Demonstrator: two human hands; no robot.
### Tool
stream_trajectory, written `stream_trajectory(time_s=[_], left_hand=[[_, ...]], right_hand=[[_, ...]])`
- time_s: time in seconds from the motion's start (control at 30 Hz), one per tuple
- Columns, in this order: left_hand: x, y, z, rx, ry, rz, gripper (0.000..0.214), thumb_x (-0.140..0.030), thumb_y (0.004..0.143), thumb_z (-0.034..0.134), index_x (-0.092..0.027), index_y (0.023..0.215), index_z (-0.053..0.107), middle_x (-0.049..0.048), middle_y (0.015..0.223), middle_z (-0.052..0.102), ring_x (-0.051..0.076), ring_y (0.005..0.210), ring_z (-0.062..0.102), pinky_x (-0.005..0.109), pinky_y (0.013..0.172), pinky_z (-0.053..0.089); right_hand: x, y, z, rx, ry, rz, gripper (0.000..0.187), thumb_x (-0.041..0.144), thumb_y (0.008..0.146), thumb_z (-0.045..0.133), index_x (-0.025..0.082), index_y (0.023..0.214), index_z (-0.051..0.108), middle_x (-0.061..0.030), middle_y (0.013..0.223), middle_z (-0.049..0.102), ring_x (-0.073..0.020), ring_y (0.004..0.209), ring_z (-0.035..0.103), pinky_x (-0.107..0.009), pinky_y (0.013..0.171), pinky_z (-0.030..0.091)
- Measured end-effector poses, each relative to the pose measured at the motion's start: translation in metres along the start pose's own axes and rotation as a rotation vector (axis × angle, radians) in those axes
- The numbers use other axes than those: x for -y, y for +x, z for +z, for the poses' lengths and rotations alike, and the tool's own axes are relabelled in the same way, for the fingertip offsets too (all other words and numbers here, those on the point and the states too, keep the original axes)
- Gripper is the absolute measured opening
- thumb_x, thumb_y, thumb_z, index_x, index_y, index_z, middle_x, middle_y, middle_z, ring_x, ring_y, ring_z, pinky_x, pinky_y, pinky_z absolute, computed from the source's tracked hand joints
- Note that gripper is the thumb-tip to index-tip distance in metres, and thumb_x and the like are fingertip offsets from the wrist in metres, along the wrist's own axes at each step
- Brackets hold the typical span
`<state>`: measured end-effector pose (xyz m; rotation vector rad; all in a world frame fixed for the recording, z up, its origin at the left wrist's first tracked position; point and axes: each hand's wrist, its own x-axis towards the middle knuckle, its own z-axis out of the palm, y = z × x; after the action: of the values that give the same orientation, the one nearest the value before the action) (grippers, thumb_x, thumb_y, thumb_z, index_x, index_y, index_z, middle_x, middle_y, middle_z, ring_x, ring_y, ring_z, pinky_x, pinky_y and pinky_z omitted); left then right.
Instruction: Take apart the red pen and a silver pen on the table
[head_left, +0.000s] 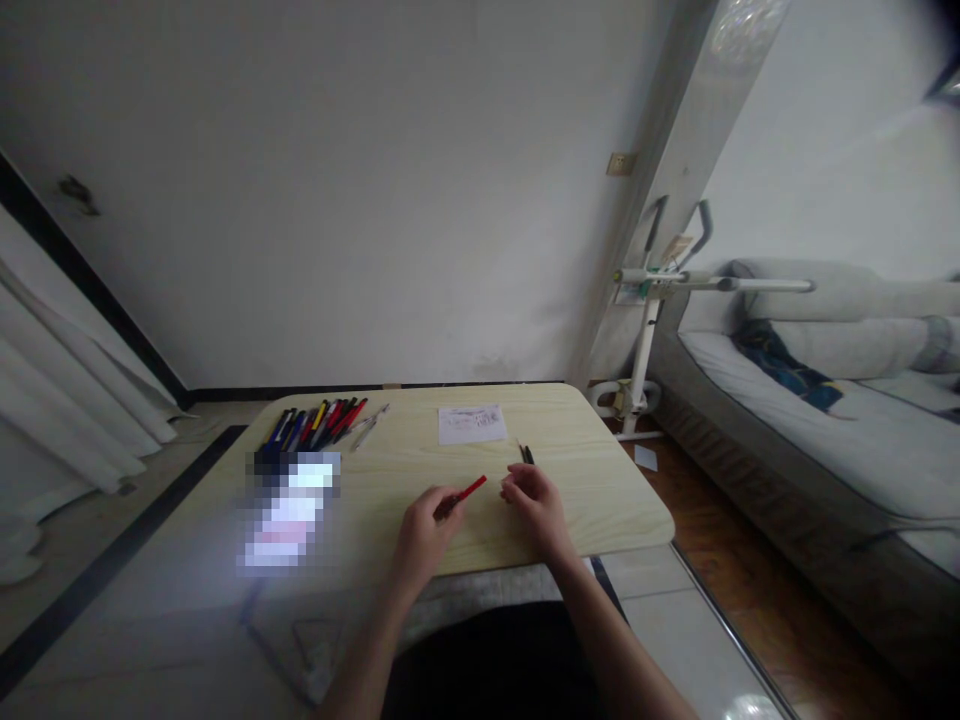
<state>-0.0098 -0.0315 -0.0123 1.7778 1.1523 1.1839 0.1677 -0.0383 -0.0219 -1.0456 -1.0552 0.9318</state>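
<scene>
My left hand (426,528) is closed around a red pen (472,488), which points up and to the right above the near part of the table. Just right of the pen's tip is my right hand (537,505), its fingers curled together. Whatever may be between those fingertips is too small to make out. Beyond my right hand, dark slim pens (529,455) lie on the tabletop, partly hidden by the fingers. A white card (472,425) with small dark writing or drawing lies farther back.
Many-coloured pens (311,425) lie in a row at the table's (600,490) left rear, beside clear slim pens (367,428). A bright blurred-out rectangle (292,510) is at the left edge. A wall stands behind; exercise equipment (645,350) and a bed (810,390) stand to the right.
</scene>
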Motion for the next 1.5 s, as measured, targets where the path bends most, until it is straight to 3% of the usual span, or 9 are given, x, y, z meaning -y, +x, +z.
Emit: stream_trajectory(time_s=[0.47,0.8,1.23,1.5], left_hand=[[-0.0082,-0.0016,-0.0036,0.056,0.103,0.084,0.019,-0.025,0.080,0.049,-0.018,0.090,0.064,0.0056,0.083,0.063,0.017,0.078,0.059,0.030,0.073,0.048],[-0.0077,-0.0014,-0.0042,0.065,0.116,0.099,0.018,-0.024,0.078,0.051,-0.019,0.089,0.065,0.0058,0.085,0.064,0.017,0.078,0.060,0.029,0.072,0.048],[-0.0043,-0.0026,-0.0026,0.041,0.106,0.078,0.019,-0.025,0.081,0.048,-0.019,0.091,0.063,0.0052,0.088,0.065,0.017,0.082,0.060,0.029,0.076,0.048],[-0.0072,-0.0022,-0.0044,0.053,0.118,0.104,0.020,-0.022,0.081,0.048,-0.020,0.093,0.064,0.0056,0.090,0.064,0.017,0.084,0.059,0.028,0.076,0.047]], right_hand=[[0.0013,-0.0045,-0.0035,0.007,-0.075,-0.023,0.017,0.029,0.067,0.064,0.019,0.080,0.057,-0.0019,0.073,0.061,-0.0157,0.067,0.058,-0.027,0.062,0.047],[0.0012,-0.0087,-0.0005,0.061,-0.312,-0.076,0.008,0.024,0.070,0.059,0.018,0.075,0.061,-0.0021,0.069,0.063,-0.0161,0.063,0.058,-0.026,0.059,0.045],[-0.0006,-0.0083,-0.0016,0.037,-0.225,-0.021,0.017,0.031,0.071,0.060,0.018,0.079,0.066,-0.0056,0.079,0.067,-0.0196,0.072,0.063,-0.031,0.064,0.051],[0.0054,-0.0100,-0.0007,0.093,-0.247,-0.020,0.015,0.029,0.073,0.058,0.018,0.079,0.066,-0.0048,0.077,0.067,-0.0183,0.069,0.062,-0.029,0.063,0.050]])
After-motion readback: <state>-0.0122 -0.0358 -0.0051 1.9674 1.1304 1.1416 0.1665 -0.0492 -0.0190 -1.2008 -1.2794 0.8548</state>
